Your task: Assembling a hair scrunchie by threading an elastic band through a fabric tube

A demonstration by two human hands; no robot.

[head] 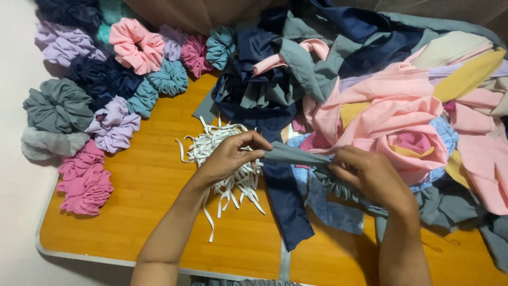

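A grey-blue fabric tube (296, 155) is stretched between my two hands above the wooden table (148, 180). My left hand (230, 157) pinches its left end with fingertips closed. My right hand (370, 177) grips the other end, where the fabric bunches into gathers. Under my left hand lies a heap of white elastic strips (211, 145). A navy fabric strip (288, 206) runs down the table between my arms.
Finished scrunchies in pink (136, 45), lilac (114, 124), teal (168, 78), grey (58, 105) and magenta (84, 182) line the table's left side. A large pile of pink, navy, grey and yellow cloth pieces (402, 100) covers the right. The table's metal edge (106, 259) is near me.
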